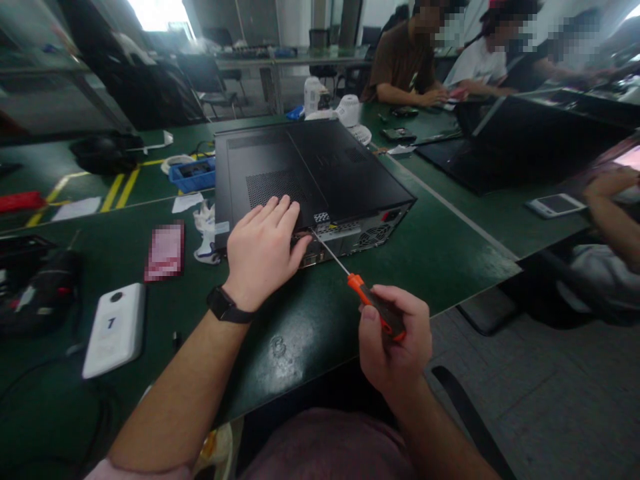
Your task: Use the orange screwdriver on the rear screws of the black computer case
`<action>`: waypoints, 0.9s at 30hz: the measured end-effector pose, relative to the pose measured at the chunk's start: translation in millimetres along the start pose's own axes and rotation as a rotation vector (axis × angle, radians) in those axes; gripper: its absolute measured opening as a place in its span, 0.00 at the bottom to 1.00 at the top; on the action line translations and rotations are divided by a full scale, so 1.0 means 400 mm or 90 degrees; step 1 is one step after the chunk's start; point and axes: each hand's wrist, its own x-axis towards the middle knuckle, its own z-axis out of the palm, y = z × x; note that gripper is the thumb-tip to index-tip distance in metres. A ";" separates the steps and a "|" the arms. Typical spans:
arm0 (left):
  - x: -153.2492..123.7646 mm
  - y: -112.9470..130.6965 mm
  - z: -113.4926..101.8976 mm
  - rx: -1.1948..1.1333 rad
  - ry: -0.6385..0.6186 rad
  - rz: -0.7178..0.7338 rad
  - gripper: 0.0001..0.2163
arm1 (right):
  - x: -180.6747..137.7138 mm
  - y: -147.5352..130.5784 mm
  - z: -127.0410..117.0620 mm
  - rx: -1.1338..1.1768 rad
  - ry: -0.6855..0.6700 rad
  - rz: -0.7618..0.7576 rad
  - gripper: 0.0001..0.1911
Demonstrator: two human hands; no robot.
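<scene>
As left hand [263, 247] lies flat on black metal computer case [317, 170], near side, right hand [397, 340] clasps orange-and-black screwdriver [356, 283]

We list one glossy green worktop [280, 373], seamed and marked with yellow stripes. Directly upon it we record: one black metal computer case [340, 173], lying flat; one blue plastic tray [193, 181]; one white rectangular device with rounded corners [117, 337]; one pink-and-red flat rectangular item [165, 251].
</scene>
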 end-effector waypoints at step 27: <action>-0.001 0.003 -0.001 0.002 0.002 -0.002 0.25 | 0.013 -0.001 0.001 0.017 0.000 -0.034 0.15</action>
